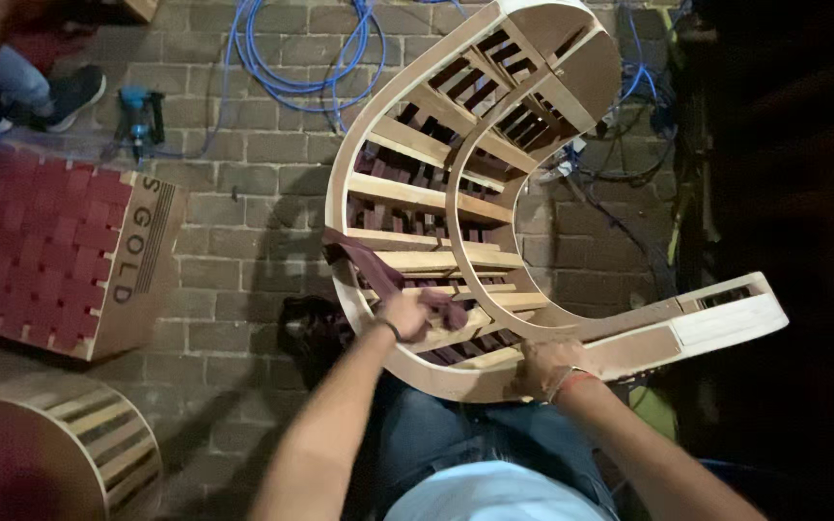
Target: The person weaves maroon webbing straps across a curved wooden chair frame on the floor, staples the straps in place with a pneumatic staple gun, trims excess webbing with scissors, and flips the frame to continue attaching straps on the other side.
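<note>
Both hands (475, 338) on curved frame (436, 145) — strap (378, 265) gripped

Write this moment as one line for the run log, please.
left hand: grips dark maroon webbing strap | right hand: on curved wooden chair frame

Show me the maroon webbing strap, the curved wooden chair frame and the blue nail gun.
maroon webbing strap (371, 262), head view, on the stretch draped across the frame's rim.
curved wooden chair frame (407, 85), head view, on its outer curved rail.
blue nail gun (136, 111), head view, on its body, lying on the brick floor.
</note>
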